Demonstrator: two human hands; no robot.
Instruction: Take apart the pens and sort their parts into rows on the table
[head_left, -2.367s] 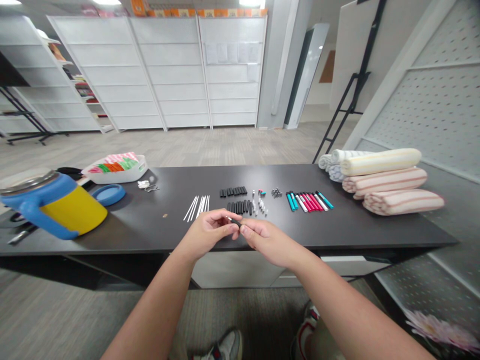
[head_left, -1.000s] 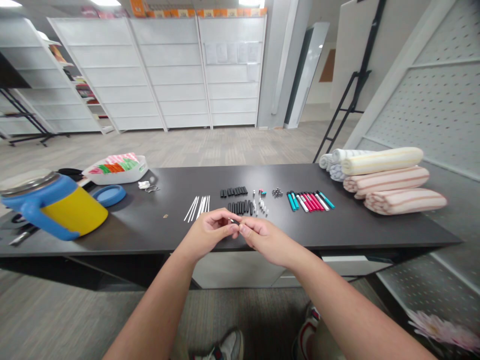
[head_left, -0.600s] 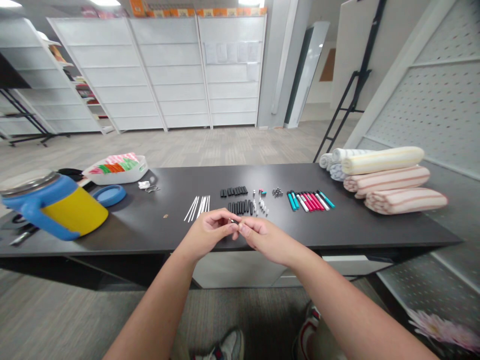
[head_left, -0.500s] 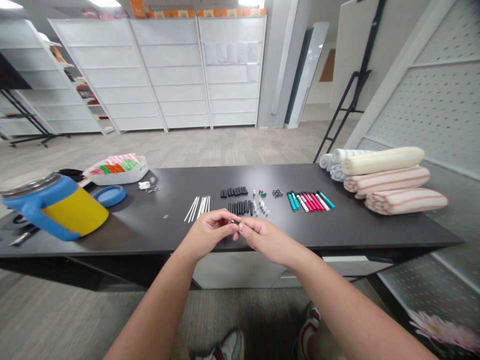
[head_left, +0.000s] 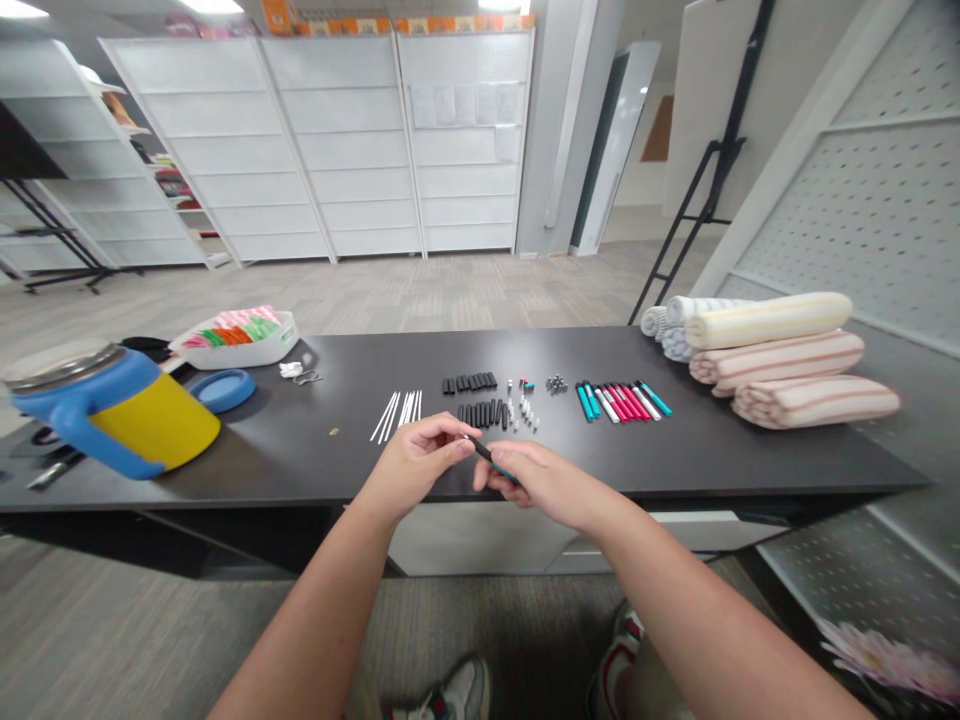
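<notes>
Both my hands meet over the near edge of the black table [head_left: 300, 450]. My left hand [head_left: 416, 458] pinches the upper end of a thin black pen part [head_left: 484, 452]. My right hand [head_left: 536, 478] is curled around its lower end, where a bit of teal shows. Beyond my hands lie white refill rods [head_left: 396, 412], two rows of black pen barrels [head_left: 480, 398], tiny tips and springs [head_left: 523, 408], and finished pens [head_left: 621, 400] in teal, pink and white.
A yellow and blue jug [head_left: 124, 415] lies on its side at the left, with a blue lid [head_left: 221, 390] and a white tray of coloured items [head_left: 236, 338] behind it. Rolled towels [head_left: 780, 360] are stacked at the right. White shelving stands across the floor.
My right hand has slid down and to the right, away from the left one, so the black pen part now shows between them. Earlier the fingertips were pinched together.
</notes>
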